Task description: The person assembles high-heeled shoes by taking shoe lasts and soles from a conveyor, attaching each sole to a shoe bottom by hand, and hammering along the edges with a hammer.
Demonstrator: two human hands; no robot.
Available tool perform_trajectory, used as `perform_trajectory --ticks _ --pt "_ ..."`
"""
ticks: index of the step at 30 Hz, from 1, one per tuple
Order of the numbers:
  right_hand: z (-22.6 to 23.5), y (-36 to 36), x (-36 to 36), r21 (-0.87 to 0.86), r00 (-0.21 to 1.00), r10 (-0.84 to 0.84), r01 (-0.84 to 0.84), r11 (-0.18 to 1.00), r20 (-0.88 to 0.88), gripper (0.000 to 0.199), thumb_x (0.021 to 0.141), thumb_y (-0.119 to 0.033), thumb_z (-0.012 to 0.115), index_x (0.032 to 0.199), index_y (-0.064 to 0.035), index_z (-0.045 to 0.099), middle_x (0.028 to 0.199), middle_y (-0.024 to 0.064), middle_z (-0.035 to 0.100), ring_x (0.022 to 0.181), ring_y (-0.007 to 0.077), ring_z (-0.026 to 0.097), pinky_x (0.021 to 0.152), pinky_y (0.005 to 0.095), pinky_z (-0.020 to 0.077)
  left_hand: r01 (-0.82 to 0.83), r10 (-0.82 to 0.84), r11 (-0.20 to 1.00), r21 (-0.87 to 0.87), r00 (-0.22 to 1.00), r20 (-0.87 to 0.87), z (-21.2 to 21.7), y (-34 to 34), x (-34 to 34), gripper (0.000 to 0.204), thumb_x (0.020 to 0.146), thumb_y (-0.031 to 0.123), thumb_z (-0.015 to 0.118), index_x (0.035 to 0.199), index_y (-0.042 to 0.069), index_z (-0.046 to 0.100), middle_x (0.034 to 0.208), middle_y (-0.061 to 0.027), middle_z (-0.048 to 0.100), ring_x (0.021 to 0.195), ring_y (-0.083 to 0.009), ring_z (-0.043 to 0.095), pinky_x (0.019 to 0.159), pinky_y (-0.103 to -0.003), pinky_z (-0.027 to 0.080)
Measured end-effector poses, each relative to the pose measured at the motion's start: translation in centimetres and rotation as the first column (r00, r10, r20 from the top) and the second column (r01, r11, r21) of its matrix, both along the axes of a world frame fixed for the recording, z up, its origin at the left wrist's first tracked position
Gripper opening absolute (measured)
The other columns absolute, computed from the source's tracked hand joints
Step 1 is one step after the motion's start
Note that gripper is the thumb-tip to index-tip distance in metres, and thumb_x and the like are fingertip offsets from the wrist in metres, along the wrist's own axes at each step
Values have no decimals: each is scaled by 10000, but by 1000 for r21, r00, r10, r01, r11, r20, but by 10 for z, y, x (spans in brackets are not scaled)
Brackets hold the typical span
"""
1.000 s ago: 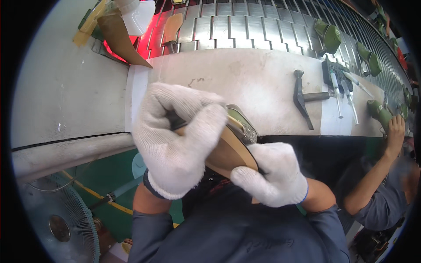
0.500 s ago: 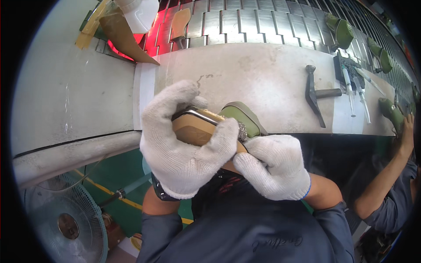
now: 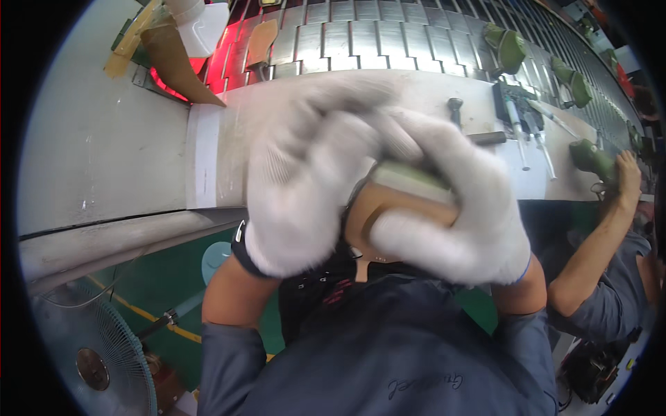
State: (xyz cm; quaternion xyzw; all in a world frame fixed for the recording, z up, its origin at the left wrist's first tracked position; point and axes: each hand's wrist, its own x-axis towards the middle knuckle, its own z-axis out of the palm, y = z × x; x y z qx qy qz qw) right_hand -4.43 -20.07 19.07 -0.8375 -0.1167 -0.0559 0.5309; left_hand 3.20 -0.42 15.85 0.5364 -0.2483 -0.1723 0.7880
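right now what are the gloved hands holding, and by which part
Both hands, left hand and right hand, clasp one shoe with a tan sole and olive upper. Motion blur and the gloves hide exactly which part each grips.

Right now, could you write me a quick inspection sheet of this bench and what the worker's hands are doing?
Surface: pale grey workbench beside a slatted metal conveyor.
Job's things: shoe, tan sole and olive upper, held close to the body.
Clutter: hand tools on the bench; olive shoes on the conveyor.
Grippers: left hand and right hand, white gloves, both gripping the shoe, blurred.
Cables: nothing seen.
Surroundings: fan lower left; a co-worker's arm at right.
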Motion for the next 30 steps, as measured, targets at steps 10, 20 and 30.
perform_trajectory --ticks 10,20,30 --pt "-114 -3 -56 698 787 -148 604 384 -599 386 1138 -187 573 1452 18 480 1371 229 692 1112 307 796 769 460 721 -547 550 826 136 835 22 -187 24 38 291 1166 133 543 1342 -21 716 1279 -143 796 1086 -268 773 948 -378 614" --pt "-54 16 11 -93 977 -209 204 975 -42 526 886 -43 872 1390 -46 720 986 85 748 781 149 716 698 318 597 -157 121 962 224 979 167 -109 9 67 199 1117 149 685 1152 -23 778 1059 -61 796 993 -106 710 910 -292 583" --pt "-69 36 29 -378 894 70 116 919 443 602 699 37 881 1288 -42 786 904 121 740 753 318 729 671 422 582 -165 155 979 119 984 87 -121 17 56 986 1155 755 155 1179 -26 758 1126 -119 768 987 -195 741 952 -342 595"
